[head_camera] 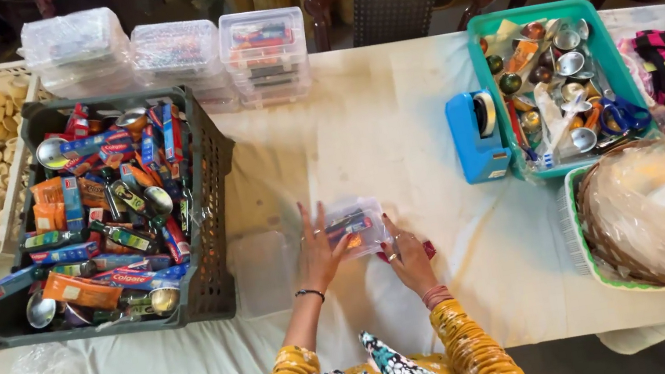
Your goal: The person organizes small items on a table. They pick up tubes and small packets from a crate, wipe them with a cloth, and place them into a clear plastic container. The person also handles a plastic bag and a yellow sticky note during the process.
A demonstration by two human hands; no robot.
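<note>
At far left sits a dark plastic crate (pixel 215 232) of boxed tubes and steel spoons. Near centre, the left hand (pixel 320 251) and right hand (pixel 404 257) together clasp a small clear plastic box (pixel 356 226) on the white tablecloth (pixel 394 124). A blue tape dispenser (pixel 474 138) and teal plastic basket (pixel 627 78) lie right.

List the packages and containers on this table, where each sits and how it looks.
Clear box: centre, between left hand and right hand, rectangular.
Clear box stacks: far edge, coloured contents.
Dark crate: left, red, blue and orange cartons.
Teal tray: right, small metal cups.
Tape dispenser: beside it, blue.
</note>
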